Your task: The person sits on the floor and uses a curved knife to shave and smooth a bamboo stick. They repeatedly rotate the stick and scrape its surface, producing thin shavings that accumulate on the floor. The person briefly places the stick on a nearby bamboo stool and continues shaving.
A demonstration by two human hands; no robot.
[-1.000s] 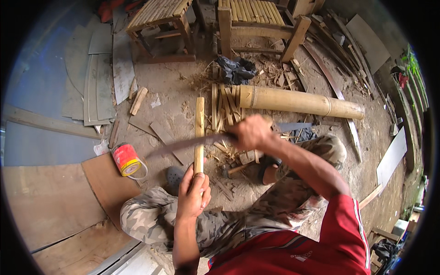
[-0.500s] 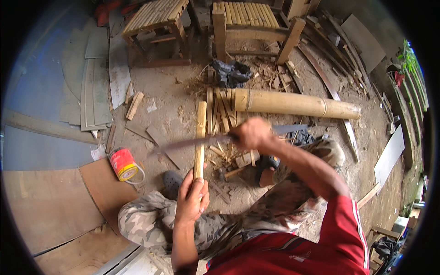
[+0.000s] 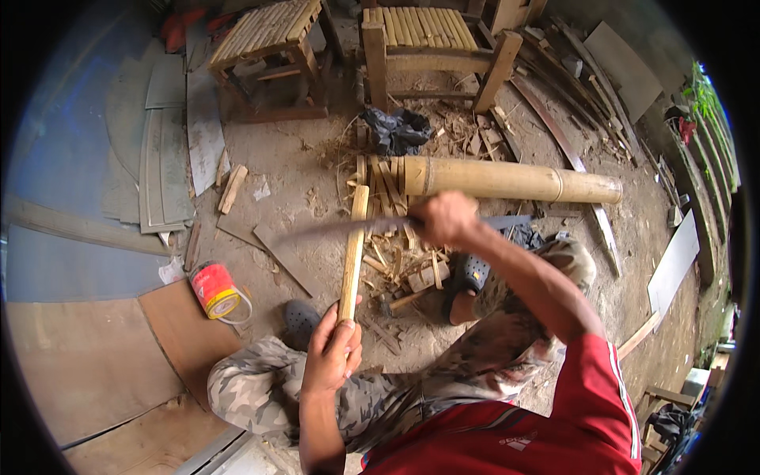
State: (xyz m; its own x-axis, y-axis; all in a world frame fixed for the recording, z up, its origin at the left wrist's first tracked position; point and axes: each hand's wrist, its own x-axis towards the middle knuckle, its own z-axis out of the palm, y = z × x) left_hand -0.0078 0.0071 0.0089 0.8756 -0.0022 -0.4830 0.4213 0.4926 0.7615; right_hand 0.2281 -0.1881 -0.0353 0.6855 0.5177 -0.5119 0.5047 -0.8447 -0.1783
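Observation:
My left hand [image 3: 332, 348] is closed around the lower end of a pale bamboo strip [image 3: 353, 265], which points up and away from me, leaning slightly right. In my right hand [image 3: 446, 218] is a long dark machete [image 3: 336, 228], its blade stretching left across the strip's upper part. The blade is blurred by motion, so I cannot tell whether its edge touches the bamboo. A grey-blue length shows on the other side of my right fist. Split bamboo pieces [image 3: 385, 186] lie beyond the strip.
A thick bamboo pole [image 3: 507, 180] lies at the far right of the strip. Beyond it are a black plastic bag [image 3: 396, 131] and two bamboo-topped stools [image 3: 265, 32]. A red and yellow can [image 3: 214, 289] sits left. Scraps and a hammer-like tool [image 3: 408, 299] lie near my feet.
The strip's upper end has shifted slightly right and towards me. My right hand has moved a little away and to the right, carrying the machete slightly higher across the strip.

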